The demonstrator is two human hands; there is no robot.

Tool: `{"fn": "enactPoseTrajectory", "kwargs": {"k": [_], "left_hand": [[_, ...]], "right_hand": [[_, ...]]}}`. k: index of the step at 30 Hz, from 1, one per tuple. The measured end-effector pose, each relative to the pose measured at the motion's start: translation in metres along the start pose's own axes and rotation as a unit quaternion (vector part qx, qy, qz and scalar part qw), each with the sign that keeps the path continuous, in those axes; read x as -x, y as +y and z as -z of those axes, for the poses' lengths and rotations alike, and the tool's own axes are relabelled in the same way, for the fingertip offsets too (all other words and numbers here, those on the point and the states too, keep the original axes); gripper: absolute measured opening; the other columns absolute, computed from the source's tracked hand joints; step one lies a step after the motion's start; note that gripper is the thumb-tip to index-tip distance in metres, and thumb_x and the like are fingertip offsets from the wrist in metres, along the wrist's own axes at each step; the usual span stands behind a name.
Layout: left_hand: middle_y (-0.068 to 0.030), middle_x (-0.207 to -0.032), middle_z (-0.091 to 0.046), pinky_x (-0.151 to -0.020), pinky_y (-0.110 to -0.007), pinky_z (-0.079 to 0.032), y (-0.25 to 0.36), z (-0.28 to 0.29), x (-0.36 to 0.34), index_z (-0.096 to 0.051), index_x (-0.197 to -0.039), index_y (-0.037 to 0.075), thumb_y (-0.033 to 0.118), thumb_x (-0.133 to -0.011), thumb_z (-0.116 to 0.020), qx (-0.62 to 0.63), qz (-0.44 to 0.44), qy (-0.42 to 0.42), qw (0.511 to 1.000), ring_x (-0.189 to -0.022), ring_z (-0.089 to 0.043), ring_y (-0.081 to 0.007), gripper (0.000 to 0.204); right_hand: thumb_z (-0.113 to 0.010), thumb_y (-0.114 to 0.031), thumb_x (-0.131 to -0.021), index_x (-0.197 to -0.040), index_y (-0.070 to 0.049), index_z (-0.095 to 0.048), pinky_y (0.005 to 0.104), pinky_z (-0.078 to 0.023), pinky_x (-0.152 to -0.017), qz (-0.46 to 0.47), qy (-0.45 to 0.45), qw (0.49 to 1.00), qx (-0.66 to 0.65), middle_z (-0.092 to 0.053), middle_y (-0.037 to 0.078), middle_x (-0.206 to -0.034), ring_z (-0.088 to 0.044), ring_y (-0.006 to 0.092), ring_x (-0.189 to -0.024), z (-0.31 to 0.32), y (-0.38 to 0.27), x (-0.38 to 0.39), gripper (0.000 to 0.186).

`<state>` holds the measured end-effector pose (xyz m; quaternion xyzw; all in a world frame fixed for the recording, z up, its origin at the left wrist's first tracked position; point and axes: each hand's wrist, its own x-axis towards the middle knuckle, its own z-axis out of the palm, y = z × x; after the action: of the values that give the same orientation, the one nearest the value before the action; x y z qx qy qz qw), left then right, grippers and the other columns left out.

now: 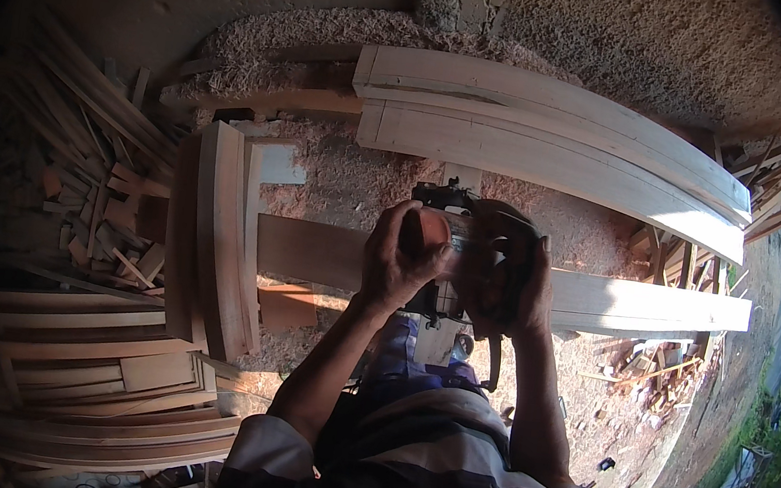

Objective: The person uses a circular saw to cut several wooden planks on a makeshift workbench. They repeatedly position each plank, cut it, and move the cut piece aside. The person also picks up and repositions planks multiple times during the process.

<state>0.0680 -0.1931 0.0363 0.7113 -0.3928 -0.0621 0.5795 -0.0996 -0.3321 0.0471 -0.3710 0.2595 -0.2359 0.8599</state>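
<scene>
A power tool [488, 256] with an orange-red rounded part and a black body stands across a long pale board [641, 304]. Its exact kind I cannot make out, as part of it is blurred. My left hand [397, 266] is closed round the orange-red part, thumb towards the middle. On the tool's other side, my right hand [536, 291] is closed on the black body or handle; some of its fingers are hidden behind it. A black cord [495, 362] hangs from the near side of the tool. The board runs left to right beneath it.
Two long planks [538, 155] with marked lines lie beyond the board. Thick timber pieces [228, 234] lie crosswise at its left end. Stacked wooden frames [94, 354] fill the near left. Shavings [349, 180] cover the ground, and offcuts [663, 365] are scattered at right.
</scene>
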Motion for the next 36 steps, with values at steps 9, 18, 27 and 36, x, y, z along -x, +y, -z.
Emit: {"fn": "enactPoseTrajectory", "kwargs": {"k": [9, 18, 27, 36], "left_hand": [[-0.0184, -0.121, -0.065, -0.098, -0.04, -0.053, -0.004, -0.001, 0.006, -0.057, -0.131, 0.001, 0.032, -0.082, -0.087, 0.0, -0.021, 0.028, 0.999, -0.113, -0.066, -0.0309, 0.065], [-0.018, -0.122, -0.065, -0.098, -0.041, -0.053, -0.008, -0.003, 0.007, -0.057, -0.131, 0.001, 0.034, -0.083, -0.086, -0.003, -0.038, 0.032, 0.999, -0.114, -0.066, -0.032, 0.065], [-0.0192, -0.121, -0.066, -0.097, -0.041, -0.053, -0.006, -0.001, 0.007, -0.057, -0.131, 0.0, 0.034, -0.083, -0.086, -0.013, -0.029, 0.031, 0.999, -0.113, -0.067, -0.0317, 0.066], [-0.0179, -0.118, -0.066, -0.096, -0.039, -0.052, -0.005, -0.001, 0.007, -0.058, -0.131, 0.0, 0.037, -0.084, -0.086, 0.007, -0.031, 0.03, 0.999, -0.109, -0.066, -0.0287, 0.066]], "right_hand": [[-0.021, -0.06, -0.109, -0.145, -0.005, -0.052, 0.0389, -0.049, -0.102, 0.039, -0.04, 0.994, 0.093, -0.06, 0.012, -0.137, -0.059, 0.0242, -0.118, -0.014, -0.005, 0.005, 0.073], [-0.024, -0.065, -0.107, -0.142, -0.008, -0.054, 0.0366, -0.057, -0.085, -0.022, -0.051, 0.998, 0.042, -0.063, 0.011, -0.123, -0.066, 0.02, -0.101, 0.0, -0.005, 0.006, 0.074], [-0.025, -0.065, -0.107, -0.143, -0.01, -0.053, 0.0348, -0.058, -0.081, -0.024, -0.017, 0.999, 0.028, -0.063, 0.011, -0.122, -0.067, 0.0198, -0.1, -0.014, -0.005, 0.011, 0.072], [-0.024, -0.061, -0.109, -0.145, -0.009, -0.052, 0.0372, -0.057, -0.09, 0.012, -0.043, 0.998, 0.051, -0.062, 0.012, -0.125, -0.065, 0.0215, -0.105, -0.018, -0.011, 0.012, 0.069]]}}
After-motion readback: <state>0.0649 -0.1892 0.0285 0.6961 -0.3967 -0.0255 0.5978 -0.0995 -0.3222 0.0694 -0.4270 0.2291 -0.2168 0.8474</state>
